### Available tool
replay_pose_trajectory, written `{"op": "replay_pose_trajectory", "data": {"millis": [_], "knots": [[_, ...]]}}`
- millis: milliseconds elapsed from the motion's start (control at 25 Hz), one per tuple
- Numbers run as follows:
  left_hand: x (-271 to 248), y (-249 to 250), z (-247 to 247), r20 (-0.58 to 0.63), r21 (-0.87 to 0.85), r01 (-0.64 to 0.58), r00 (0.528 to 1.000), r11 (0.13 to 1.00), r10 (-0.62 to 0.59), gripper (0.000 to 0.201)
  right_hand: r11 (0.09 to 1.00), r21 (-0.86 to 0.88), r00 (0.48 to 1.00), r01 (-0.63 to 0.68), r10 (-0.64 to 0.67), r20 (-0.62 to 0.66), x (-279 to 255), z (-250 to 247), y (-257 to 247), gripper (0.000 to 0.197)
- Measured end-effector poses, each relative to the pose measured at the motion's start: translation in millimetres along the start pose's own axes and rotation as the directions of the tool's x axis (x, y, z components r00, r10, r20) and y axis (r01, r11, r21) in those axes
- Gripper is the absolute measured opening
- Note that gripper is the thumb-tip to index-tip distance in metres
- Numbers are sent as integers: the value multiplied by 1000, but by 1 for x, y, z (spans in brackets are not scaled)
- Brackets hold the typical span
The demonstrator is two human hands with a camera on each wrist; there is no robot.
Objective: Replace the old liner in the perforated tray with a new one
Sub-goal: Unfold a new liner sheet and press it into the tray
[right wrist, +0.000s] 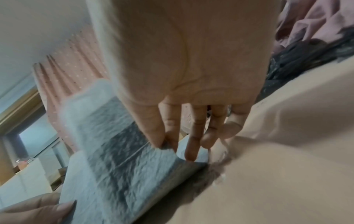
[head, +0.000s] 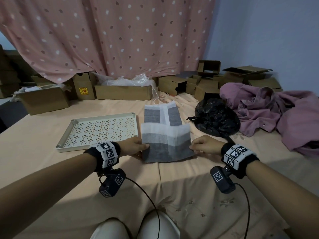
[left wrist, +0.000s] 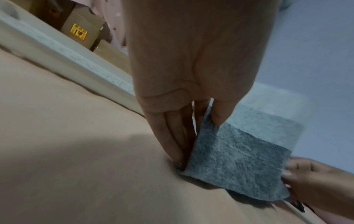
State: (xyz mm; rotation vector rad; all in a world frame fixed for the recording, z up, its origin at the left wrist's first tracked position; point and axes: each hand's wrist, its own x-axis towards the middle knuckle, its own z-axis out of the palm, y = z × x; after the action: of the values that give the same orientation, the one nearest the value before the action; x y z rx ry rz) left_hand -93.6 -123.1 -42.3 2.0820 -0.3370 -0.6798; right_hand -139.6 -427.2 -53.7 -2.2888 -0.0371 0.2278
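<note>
Your grip is on the folded liner [head: 166, 144]: your left hand [head: 133, 146] pinches its left edge between thumb and fingers, and your right hand [head: 204, 145] pinches its right edge the same way. The liner is partly lifted off the bed [head: 43, 169], with its far part standing up and its near edge low, by the bed. It sits just right of the perforated tray [head: 98, 131], which has no liner in it now.

The liner looks thin, soft and very light, like a cloth sheet. It will flop and fold, so hold it at two edges and keep it a bit tight. It should not slip. Another liner [head: 162, 114] lies flat just behind it; I cannot tell which one is old.
</note>
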Motion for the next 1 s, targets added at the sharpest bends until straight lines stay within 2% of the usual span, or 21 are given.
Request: {"op": "replay_pose_trajectory", "data": {"millis": [120,200,280,360,440,480,600,720,880,1000], "knots": [[10,-5,1,-50,-63,46,998,997,-49,38,996,11,992,-91,92,-87,13,10,9,29],[18,-8,-1,-107,-6,74,991,997,-74,34,993,17,988,-114,115,-103,20,13,15,27],[19,-8,-5,-216,182,50,976,982,-10,22,990,50,985,-134,139,-99,25,12,18,24],[19,-3,-9,-256,419,-2,959,908,120,17,982,92,982,-168,175,-77,27,10,18,21],[17,4,-8,-171,588,-55,967,807,191,17,962,135,970,-236,242,-29,29,8,14,18],[16,8,-5,-97,652,-72,979,755,177,18,959,112,965,-260,263,-12,30,7,12,18],[20,10,6,77,807,-93,996,582,53,24,952,-167,966,-257,255,-28,33,7,4,27],[25,10,10,100,875,-94,995,475,14,29,887,-386,964,-255,264,-29,37,10,-4,35],[29,22,20,129,944,-106,990,313,-55,28,883,-401,955,-244,291,58,41,9,-17,33],[33,32,25,138,961,-107,985,253,-107,39,894,-363,945,-264,316,90,34,7,-32,31]]}}
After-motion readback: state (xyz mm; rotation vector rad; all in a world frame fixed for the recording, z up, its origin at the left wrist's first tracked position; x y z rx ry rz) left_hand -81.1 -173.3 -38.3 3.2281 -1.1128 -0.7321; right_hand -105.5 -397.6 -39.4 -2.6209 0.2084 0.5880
